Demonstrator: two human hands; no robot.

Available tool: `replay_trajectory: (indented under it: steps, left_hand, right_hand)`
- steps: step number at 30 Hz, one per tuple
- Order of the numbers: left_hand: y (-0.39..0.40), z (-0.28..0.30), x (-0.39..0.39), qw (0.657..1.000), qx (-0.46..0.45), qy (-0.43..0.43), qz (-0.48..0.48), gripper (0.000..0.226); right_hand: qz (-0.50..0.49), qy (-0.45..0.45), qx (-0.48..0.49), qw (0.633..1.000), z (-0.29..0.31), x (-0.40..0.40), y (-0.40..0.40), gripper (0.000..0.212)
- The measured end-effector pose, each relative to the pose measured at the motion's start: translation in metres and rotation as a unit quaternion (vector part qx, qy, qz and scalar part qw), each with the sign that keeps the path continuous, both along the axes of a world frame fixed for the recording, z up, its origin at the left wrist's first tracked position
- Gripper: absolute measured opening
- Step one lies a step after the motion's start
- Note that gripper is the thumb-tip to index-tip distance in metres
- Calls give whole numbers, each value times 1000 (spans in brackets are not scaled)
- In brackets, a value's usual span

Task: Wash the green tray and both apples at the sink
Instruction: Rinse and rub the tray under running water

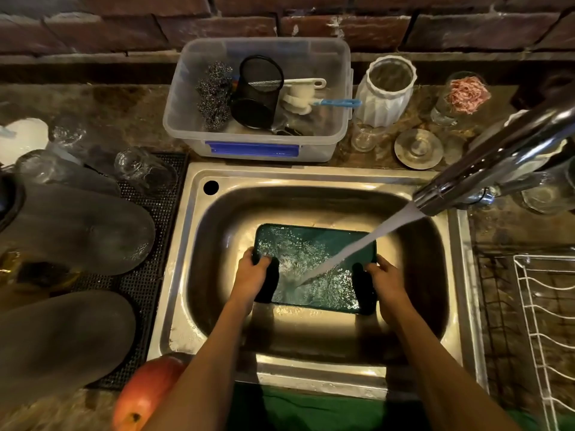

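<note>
The green tray lies flat in the steel sink, filled with rippling water. My left hand grips its left edge and my right hand grips its right edge. Water streams from the chrome tap at the right onto the tray's middle. One red-orange apple rests on the counter at the sink's front left corner, partly hidden by my left forearm. No other apple is in view.
A clear plastic box with scourers, a black mesh cup and brushes stands behind the sink. A white jar and glasses sit at back right. Upturned glassware rests on a black mat at left. A white wire rack stands at right.
</note>
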State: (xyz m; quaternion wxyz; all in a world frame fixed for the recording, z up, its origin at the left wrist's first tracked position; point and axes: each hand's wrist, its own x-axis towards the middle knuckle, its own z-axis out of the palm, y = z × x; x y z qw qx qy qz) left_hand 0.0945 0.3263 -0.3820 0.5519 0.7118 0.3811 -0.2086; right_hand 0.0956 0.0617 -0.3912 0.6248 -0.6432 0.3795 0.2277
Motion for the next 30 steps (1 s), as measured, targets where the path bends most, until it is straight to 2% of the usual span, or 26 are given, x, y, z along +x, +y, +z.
replay_trajectory:
  steps: [4, 14, 18, 23, 24, 27, 30]
  left_hand:
    - [2, -2, -1, 1000, -1, -10, -9, 23]
    - [7, -5, -1, 998, 27, -11, -51, 23]
    - [12, -6, -2, 997, 55, 3, -59, 30]
    - [15, 9, -15, 997, 67, 7, -48, 44]
    - [14, 15, -21, 997, 66, 1, -46, 47]
    - [8, 38, -42, 991, 99, -35, -79, 47]
    - [-2, 57, -71, 966, 179, -79, -170, 45]
  right_hand:
    - [-5, 3, -23, 1000, 0, 1, 2, 31]
    - [15, -5, -25, 1000, -6, 0, 0, 32]
    - [31, -7, -22, 999, -7, -2, -2, 20]
    - [4, -14, -30, 999, -4, -7, -10, 12]
    - [1, -14, -30, 999, -1, -9, -12, 15]
    - [6, -9, -29, 1000, 4, -16, -20, 44]
    - [7, -16, -40, 999, 13, -26, -24, 49]
